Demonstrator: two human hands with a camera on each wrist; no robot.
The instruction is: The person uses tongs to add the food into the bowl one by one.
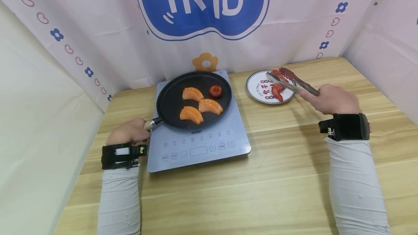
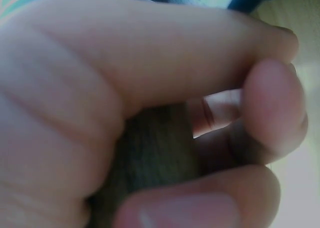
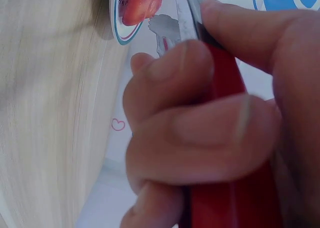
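My left hand [image 1: 128, 131] grips the wooden handle [image 2: 157, 145] of a black frying pan [image 1: 171, 99]. Three orange salmon slices [image 1: 192, 114] and a small round red piece [image 1: 215, 91] lie in the pan. Over at the right, my right hand [image 1: 337, 99] holds metal tongs [image 1: 308, 89] by their red grip [image 3: 225, 73]. The tongs' tips stand apart above a round white plate [image 1: 254, 87] with printed characters. Glossy red pieces of food [image 1: 278, 93] lie on that plate, partly hidden by the tongs.
The pan sits on a flat grey induction cooker [image 1: 202, 140] with touch buttons along its front. Everything stands on a wooden table [image 1: 261, 198]. A printed white curtain [image 1: 107, 10] hangs right behind the cooker and plate, with fabric walls at both sides.
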